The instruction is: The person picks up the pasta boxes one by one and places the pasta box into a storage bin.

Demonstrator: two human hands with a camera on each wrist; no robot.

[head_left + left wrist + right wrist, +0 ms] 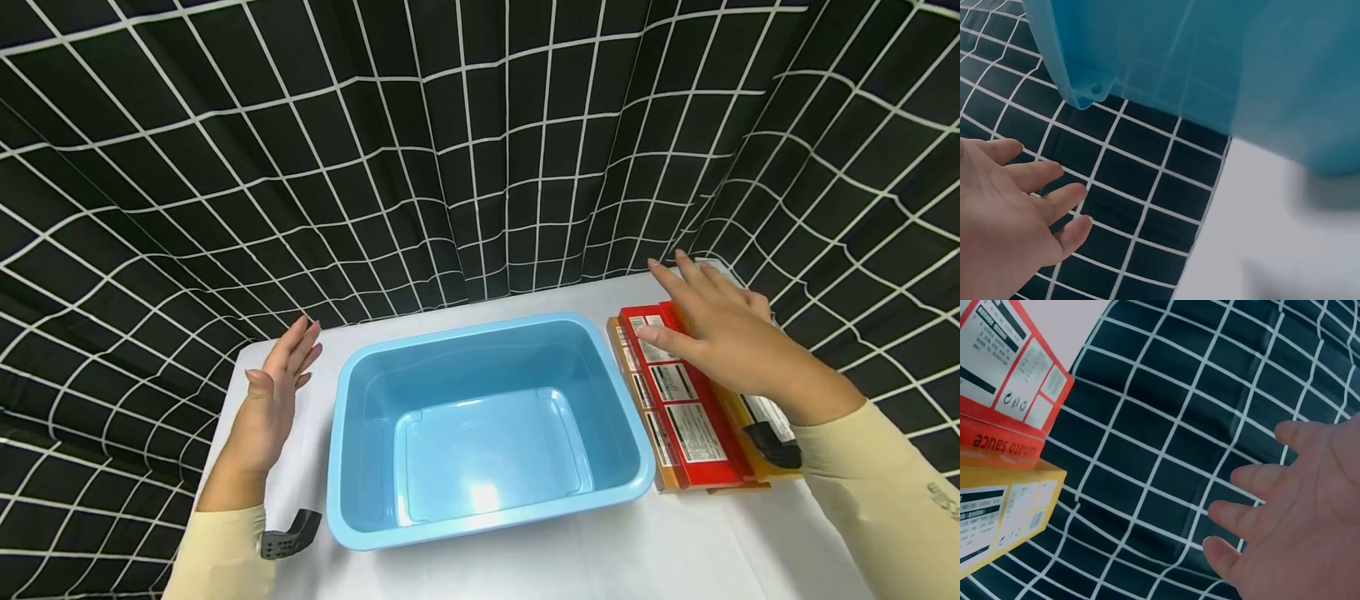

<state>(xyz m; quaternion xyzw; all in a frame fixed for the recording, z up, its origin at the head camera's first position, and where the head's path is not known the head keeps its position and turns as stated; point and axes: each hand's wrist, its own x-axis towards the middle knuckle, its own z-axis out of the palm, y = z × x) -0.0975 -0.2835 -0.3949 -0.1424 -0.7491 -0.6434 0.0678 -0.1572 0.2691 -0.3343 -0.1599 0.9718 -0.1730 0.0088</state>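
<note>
A light blue plastic basin [491,450] stands in the middle of the white table with nothing in it. To its left my left hand [273,400] is raised, fingers extended and apart from the rim. On the other side my right hand [716,333] hovers with spread fingers over a group of flat boxes and holds nothing. Among them are a red box [696,433] with white labels, an orange-brown box [645,396] beside the basin, and a yellow box [1004,512]. "Tomato sauce" reads upside down on the red side in the right wrist view. My right forearm hides part of the group.
A black curtain [487,167] with a white grid surrounds the table at the back and sides. White cloth [555,550] covers the tabletop. Small black devices are worn at the left wrist [291,537] and right wrist [772,446].
</note>
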